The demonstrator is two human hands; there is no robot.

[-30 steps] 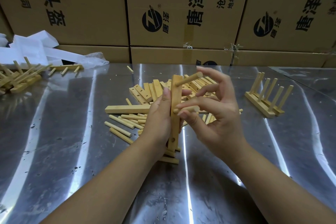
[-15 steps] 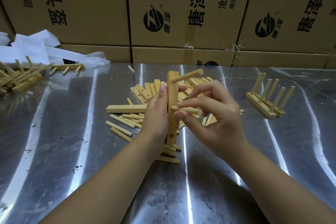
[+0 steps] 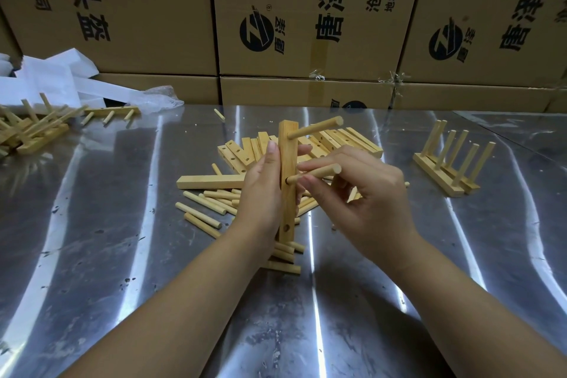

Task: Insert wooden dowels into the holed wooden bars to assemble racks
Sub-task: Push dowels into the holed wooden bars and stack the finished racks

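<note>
Shiny metal table [image 3: 92,255]: loose dowels [image 3: 202,219], holed bars [image 3: 352,139] centre; finished rack [image 3: 435,175] right; rack heap [image 3: 33,132] left.

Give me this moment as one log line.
step: inserting middle dowel | left hand: grips upright bar | right hand: pinches middle dowel | top dowel: inserted | bottom hole: empty

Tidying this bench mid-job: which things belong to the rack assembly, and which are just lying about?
Job: bar, gripped upright by the left hand; dowel, pinched by the right hand at the bar's middle hole; top dowel, in place; loose dowels; spare bars; finished rack.
Lying about: boxes; white foam; plastic wrap.
</note>
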